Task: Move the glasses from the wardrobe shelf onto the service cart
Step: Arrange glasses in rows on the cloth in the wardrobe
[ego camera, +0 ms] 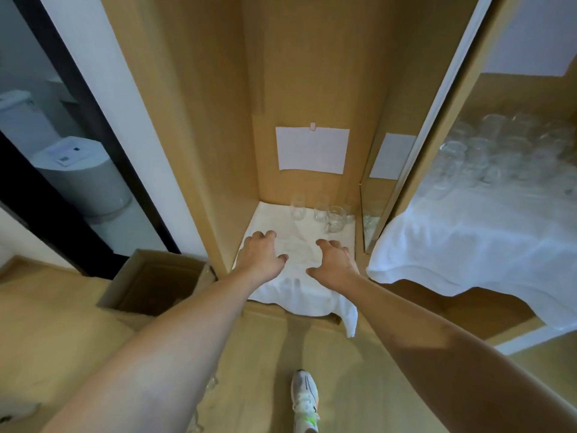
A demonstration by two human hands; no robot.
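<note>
wooden wardrobe shelf (349,195), white cloth (281,292), glasses (324,212) at back.

In the wardrobe compartment (312,89) a cloth (281,295) covers the shelf, and three glasses (321,212) stand at its back, below a paper sheet (312,150) on the rear wall. The left hand (261,260) and right hand (334,264) are above the cloth, in front of the glasses. To the right, many glasses (499,151) stand on another cloth (468,245). A cardboard box (150,282) is on the floor to the left
</note>
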